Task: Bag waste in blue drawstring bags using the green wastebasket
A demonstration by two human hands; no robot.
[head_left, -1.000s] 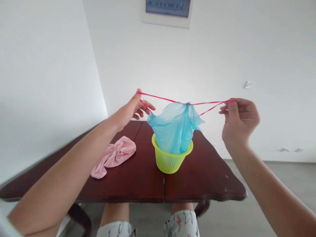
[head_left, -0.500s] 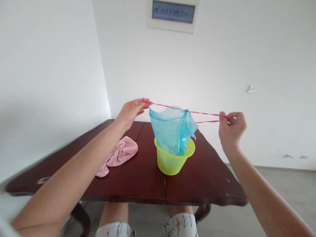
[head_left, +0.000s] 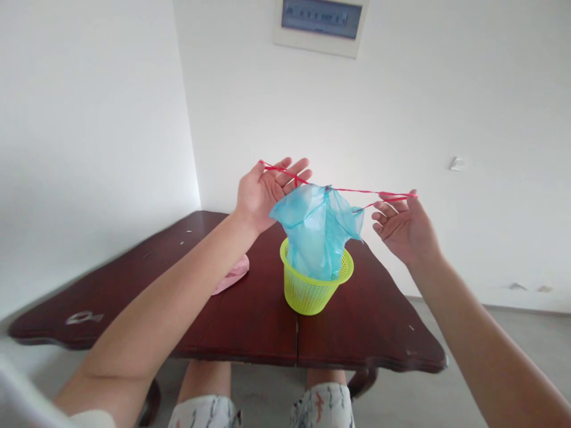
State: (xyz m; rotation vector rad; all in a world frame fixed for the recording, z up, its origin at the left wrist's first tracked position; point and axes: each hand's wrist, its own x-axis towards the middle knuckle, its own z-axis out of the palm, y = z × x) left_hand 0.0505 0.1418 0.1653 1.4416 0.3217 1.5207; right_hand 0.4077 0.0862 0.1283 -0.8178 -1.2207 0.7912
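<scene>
A light blue plastic drawstring bag (head_left: 307, 229) rises out of a yellow-green perforated basket (head_left: 307, 297), its lower part inside. The bag's mouth is bunched together. Its red drawstring (head_left: 357, 191) stretches taut to both sides. My left hand (head_left: 270, 190), palm up, has one loop hooked over the thumb and round its spread fingers, close above the bag's left corner. On the other side my right hand (head_left: 404, 226) holds the other loop around its thumb and fingers, apart from the bag's right corner.
The basket stands on a dark red wooden table (head_left: 254, 321). A pink cloth (head_left: 234, 274) lies left of it, partly hidden by my left forearm. White walls rise behind and to the left, with a breaker panel (head_left: 321, 27) high up.
My hands have turned palm up and their fingers have spread within the drawstring loops. My left hand has moved right and up, over the bag. The bag's mouth is more gathered.
</scene>
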